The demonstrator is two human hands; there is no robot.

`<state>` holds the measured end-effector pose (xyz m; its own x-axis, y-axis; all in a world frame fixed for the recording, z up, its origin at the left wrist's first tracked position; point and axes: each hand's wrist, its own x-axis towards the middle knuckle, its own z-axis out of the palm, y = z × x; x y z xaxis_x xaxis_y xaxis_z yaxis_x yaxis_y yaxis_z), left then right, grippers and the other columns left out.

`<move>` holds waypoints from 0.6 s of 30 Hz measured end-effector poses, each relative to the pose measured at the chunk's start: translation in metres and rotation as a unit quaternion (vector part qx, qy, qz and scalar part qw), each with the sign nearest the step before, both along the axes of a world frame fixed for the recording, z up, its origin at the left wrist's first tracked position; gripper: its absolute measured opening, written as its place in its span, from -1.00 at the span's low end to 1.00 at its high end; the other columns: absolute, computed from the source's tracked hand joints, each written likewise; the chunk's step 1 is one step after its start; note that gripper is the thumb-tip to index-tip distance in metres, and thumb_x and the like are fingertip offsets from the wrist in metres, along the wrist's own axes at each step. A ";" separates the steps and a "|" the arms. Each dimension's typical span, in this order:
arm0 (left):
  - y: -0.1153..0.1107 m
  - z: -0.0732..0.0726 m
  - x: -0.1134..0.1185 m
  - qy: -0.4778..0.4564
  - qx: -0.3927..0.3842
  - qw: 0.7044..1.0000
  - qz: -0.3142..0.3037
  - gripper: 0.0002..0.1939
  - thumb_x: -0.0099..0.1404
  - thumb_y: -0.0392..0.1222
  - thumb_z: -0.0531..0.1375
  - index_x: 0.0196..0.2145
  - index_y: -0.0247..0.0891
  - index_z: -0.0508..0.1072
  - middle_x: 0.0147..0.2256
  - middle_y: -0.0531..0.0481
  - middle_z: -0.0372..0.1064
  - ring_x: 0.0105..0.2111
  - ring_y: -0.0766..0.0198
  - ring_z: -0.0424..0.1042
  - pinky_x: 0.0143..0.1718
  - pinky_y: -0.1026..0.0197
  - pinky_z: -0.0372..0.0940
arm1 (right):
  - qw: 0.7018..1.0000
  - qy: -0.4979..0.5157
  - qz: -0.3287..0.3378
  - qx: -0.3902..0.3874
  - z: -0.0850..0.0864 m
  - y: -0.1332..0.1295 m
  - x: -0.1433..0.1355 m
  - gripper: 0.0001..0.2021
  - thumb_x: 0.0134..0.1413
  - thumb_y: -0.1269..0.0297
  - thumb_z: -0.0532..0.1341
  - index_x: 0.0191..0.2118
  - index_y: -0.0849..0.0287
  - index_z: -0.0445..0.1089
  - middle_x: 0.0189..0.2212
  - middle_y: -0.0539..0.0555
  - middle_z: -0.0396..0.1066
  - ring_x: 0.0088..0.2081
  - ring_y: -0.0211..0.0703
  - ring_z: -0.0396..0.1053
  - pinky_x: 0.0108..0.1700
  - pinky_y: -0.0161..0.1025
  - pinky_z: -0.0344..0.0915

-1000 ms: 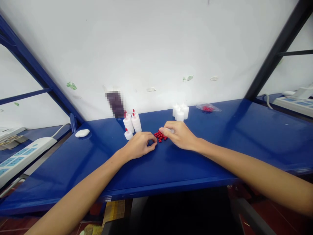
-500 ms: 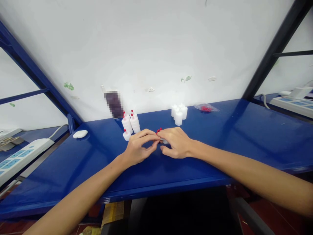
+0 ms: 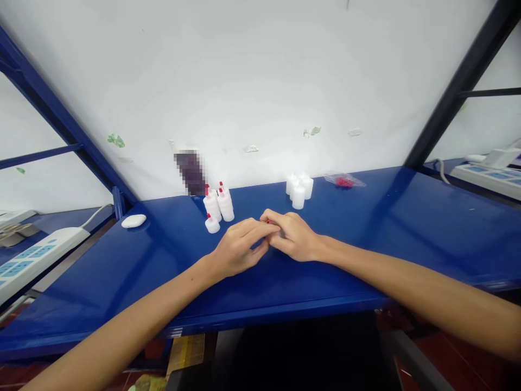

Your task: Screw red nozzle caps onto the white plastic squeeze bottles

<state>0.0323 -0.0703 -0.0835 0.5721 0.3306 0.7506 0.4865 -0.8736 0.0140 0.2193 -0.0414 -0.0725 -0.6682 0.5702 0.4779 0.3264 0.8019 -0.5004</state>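
Note:
My left hand (image 3: 241, 248) and my right hand (image 3: 293, 237) meet over the middle of the blue table, fingertips touching. Both have curled, closed fingers, and whatever lies between them is mostly hidden. A speck of red (image 3: 268, 221) shows in the gap between the fingers; I cannot tell whether it is held or lies on the table. Left of my left hand stand several white plastic bottles with red tips (image 3: 225, 205) and a shorter red-tipped white piece (image 3: 212, 224). Beyond my right hand is a cluster of plain white bottles (image 3: 298, 196).
A clear bag with red pieces (image 3: 344, 182) lies at the back right. A white rounded case (image 3: 134, 221) rests on the left of the blue table (image 3: 358, 217). Power strips (image 3: 38, 258) sit beyond the table's sides. The wall (image 3: 260, 98) closes the back.
My right fingers have curled in and now cover the small red pieces seen between the hands before. The white piece under my right hand is now hidden.

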 end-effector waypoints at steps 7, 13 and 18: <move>0.003 0.020 -0.011 -0.099 -0.069 0.992 0.044 -0.91 0.30 -0.33 0.17 -0.27 -0.25 0.47 -0.33 -0.01 0.51 -0.33 0.32 0.47 -0.24 0.24 0.39 | 0.999 0.032 0.016 -0.033 -0.001 0.007 0.003 -0.67 0.18 0.13 0.06 0.03 0.10 0.09 -0.56 -0.14 0.21 -0.55 -0.24 0.15 -0.41 -0.27 0.06; 0.020 0.056 -0.087 -0.134 -0.044 0.964 0.226 -0.84 0.28 -0.19 0.17 -0.28 -0.27 0.54 -0.34 -0.01 0.50 -0.38 0.32 0.44 -0.28 0.25 0.34 | 0.992 0.110 -0.038 -0.050 -0.001 0.024 0.010 -0.74 0.14 0.37 -0.06 -0.04 0.12 0.11 -0.50 -0.07 0.20 -0.46 -0.19 0.20 -0.34 -0.20 0.13; 0.024 0.058 -0.115 0.008 -0.109 0.960 0.256 -0.81 0.22 -0.14 0.16 -0.35 -0.26 0.54 -0.45 0.02 0.48 -0.47 0.31 0.41 -0.36 0.27 0.31 | 0.980 0.153 -0.079 -0.098 -0.001 0.033 0.010 -0.80 0.11 0.36 0.01 -0.12 0.13 0.19 -0.45 -0.04 0.26 -0.42 -0.20 0.22 -0.30 -0.21 0.16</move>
<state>-0.0829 -0.0462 -0.0252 0.3036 0.7203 0.6237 0.8529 -0.4972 0.1590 0.2292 -0.0081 -0.0735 -0.4066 0.7557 0.5134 0.2503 0.6326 -0.7329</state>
